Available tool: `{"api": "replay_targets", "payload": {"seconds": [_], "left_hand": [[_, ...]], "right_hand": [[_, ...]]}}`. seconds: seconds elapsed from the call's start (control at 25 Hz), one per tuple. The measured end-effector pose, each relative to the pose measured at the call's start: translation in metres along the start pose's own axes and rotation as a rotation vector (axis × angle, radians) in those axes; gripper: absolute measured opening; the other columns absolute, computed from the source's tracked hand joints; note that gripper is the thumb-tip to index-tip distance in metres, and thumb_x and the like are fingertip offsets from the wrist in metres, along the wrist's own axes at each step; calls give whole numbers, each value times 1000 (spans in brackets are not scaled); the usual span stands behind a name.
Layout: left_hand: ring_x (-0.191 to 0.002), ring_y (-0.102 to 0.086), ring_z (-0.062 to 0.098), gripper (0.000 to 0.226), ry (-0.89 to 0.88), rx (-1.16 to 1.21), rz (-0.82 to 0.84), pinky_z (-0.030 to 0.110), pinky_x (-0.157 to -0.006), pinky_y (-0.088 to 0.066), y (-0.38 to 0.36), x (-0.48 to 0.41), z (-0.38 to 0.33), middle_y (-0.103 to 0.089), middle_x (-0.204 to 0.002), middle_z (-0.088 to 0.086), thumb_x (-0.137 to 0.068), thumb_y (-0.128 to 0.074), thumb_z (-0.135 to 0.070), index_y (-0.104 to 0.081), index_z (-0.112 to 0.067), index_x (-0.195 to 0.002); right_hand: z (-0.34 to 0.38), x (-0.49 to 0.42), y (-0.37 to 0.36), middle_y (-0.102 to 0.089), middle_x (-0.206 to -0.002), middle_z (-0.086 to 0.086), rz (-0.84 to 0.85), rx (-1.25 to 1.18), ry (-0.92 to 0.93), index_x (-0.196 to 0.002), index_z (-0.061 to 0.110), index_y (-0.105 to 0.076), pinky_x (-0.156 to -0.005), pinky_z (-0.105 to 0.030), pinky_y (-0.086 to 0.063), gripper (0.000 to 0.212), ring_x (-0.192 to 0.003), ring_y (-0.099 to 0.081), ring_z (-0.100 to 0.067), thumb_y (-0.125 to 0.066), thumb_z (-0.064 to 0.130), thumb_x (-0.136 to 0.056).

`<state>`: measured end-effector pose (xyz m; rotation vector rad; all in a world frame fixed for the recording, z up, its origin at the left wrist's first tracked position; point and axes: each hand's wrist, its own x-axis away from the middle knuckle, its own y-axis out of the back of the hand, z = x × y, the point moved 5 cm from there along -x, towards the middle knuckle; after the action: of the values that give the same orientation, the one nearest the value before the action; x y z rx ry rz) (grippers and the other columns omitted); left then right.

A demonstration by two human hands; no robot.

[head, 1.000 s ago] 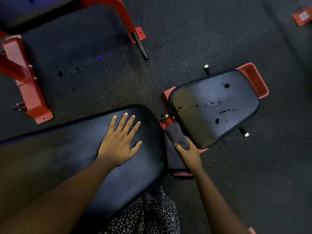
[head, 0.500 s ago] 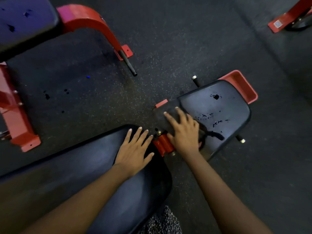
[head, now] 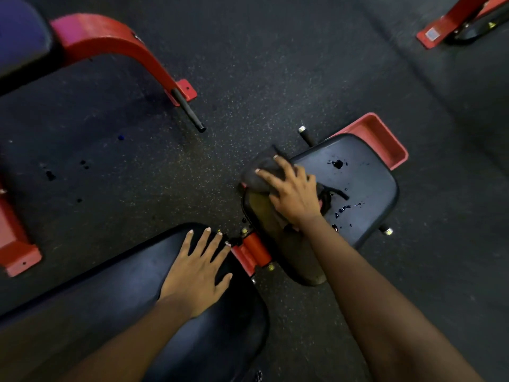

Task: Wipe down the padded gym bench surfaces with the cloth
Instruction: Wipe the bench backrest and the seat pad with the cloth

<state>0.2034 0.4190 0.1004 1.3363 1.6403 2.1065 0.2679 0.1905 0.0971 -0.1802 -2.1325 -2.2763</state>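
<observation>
left hand (head: 197, 271): palm down, fingers straight, spread | right hand (head: 292, 194): palm down, fingers splayed, slightly bent, reaching farther forward | both forearms bare, extended from frame bottom

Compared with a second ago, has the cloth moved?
Yes. The cloth, under the right hand, has gone from beside the red hinge up onto the seat pad, along its left edge.

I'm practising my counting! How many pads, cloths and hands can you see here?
Pads: 3 (seat pad, long pad, far pad)
Cloths: 1 (cloth)
Hands: 2 (left hand, right hand)
Total: 6
</observation>
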Motion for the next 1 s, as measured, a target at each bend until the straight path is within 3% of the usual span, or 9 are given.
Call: {"api": "replay_targets", "payload": {"seconds": [0.08,0.2,0.36,0.48,0.6,0.8,0.92,1.0], "left_hand": [[-132,-42,29,65,-7,6,6,50,-107,-18,-3,-1,1,-53,-136,7,-83,-25,-57,-55,-21,-129],[-132,-42,29,65,-11,5,-7,50,-107,-18,-3,-4,1,-52,-136,7,-83,-26,-57,-55,-22,-129],[-142,-24,28,72,1,-31,-49,50,-111,-2,-1,-3,0,-35,-149,5,-83,-11,-58,-38,-24,-141],[-142,-22,27,70,18,6,-57,47,-113,-3,7,0,1,-35,-149,6,-86,-10,-56,-35,-23,-142],[-146,-3,22,62,8,147,-77,43,-117,0,11,0,-14,-11,-157,3,-94,-17,-51,-11,-21,-148],[-145,-11,22,71,73,469,-239,42,-116,-9,39,-26,-60,-19,-155,5,-86,-10,-52,-18,-17,-147],[-145,-5,21,73,74,523,-322,39,-116,-4,56,-58,-91,-13,-157,4,-85,-7,-54,-15,-18,-148],[-146,-3,20,75,94,544,-360,38,-116,-2,66,-81,-108,-12,-157,3,-83,-3,-55,-14,-19,-147]], "right_hand": [[-39,-13,8,-23,-153,-4,14,-64,-223,-137,45,-34,-92,-50,-36,57,-123,-36,-38,-55,35,-85],[-72,-11,15,-15,-154,-5,54,-103,-389,-141,45,-28,-98,-54,-32,59,-128,-31,-38,-53,35,-88],[-42,24,9,-14,-155,-6,41,-99,-303,-143,43,-23,-95,-53,-34,68,-128,-30,-39,-56,38,-85],[-19,67,-2,-25,-152,-7,-8,-58,-178,-141,42,-30,-89,-50,-38,68,-122,-38,-39,-58,39,-78],[-2,117,-13,-28,-149,-6,-64,28,-21,-138,42,-35,-86,-49,-41,72,-118,-39,-36,-61,44,-72],[-24,156,-17,-29,-146,-4,-98,62,214,-136,43,-37,-79,-44,-44,66,-114,-43,-33,-54,47,-72],[-83,132,-11,-31,-145,-4,-125,12,146,-134,44,-38,-76,-41,-44,65,-109,-49,-36,-51,42,-71],[-132,106,-1,-34,-143,-5,-169,-22,33,-132,43,-40,-75,-41,-46,67,-104,-54,-37,-61,36,-69]]}}
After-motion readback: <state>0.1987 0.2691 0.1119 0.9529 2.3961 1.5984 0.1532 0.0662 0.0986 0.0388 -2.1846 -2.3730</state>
